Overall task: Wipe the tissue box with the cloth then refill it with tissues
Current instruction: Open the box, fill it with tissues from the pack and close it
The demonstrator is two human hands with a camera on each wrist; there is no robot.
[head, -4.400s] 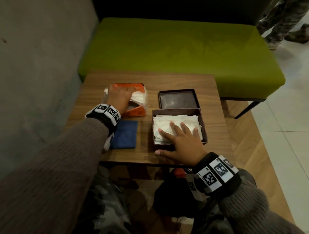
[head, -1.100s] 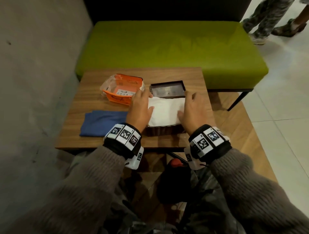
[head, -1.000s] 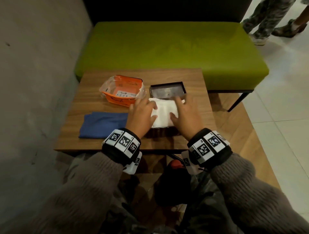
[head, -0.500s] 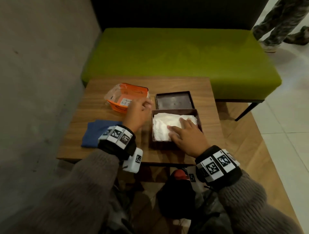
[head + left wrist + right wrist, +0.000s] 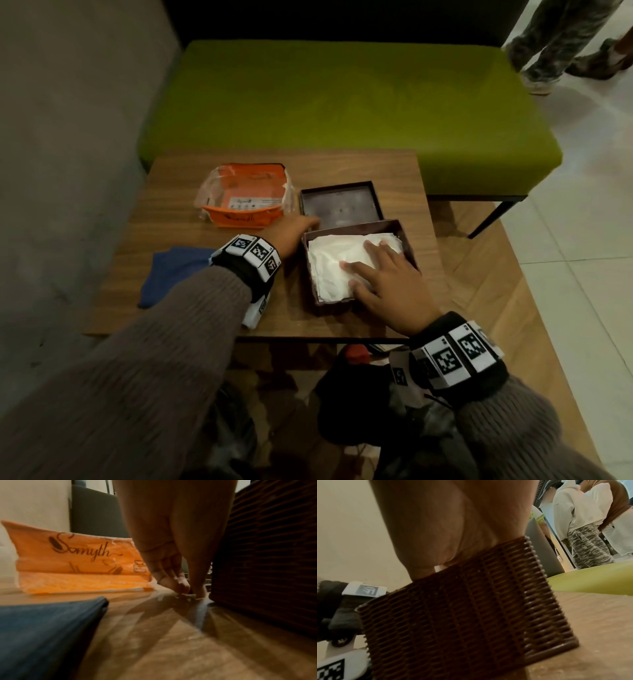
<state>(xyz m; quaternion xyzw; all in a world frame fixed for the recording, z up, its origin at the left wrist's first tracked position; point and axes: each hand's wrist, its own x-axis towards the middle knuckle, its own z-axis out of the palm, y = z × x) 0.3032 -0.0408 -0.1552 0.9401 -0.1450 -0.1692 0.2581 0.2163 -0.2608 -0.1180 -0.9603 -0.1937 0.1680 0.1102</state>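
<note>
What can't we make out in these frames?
- Left fingertips: head view, tucked between lid and box; left wrist view blurred, grip unclear.
- Right hand: fingers hidden behind box wall in right wrist view.
- Tissue depth: hidden by box.
- Cloth: partly under left sleeve.
- Packet label: too small.

Dim, warm indoor light throughout. Head view darkest toward 12 o'clock; brighter, faintly glaring pale floor (image 5: 582, 212) toward 3 o'clock; straight edges bowed by wide-angle distortion. Left wrist view smeared with motion blur toward 6 o'clock, orange tissue pack (image 5: 77, 563) glowing, long shadows fanning across wooden table (image 5: 154, 649). Right wrist view soft, close surfaces out of focus.
</note>
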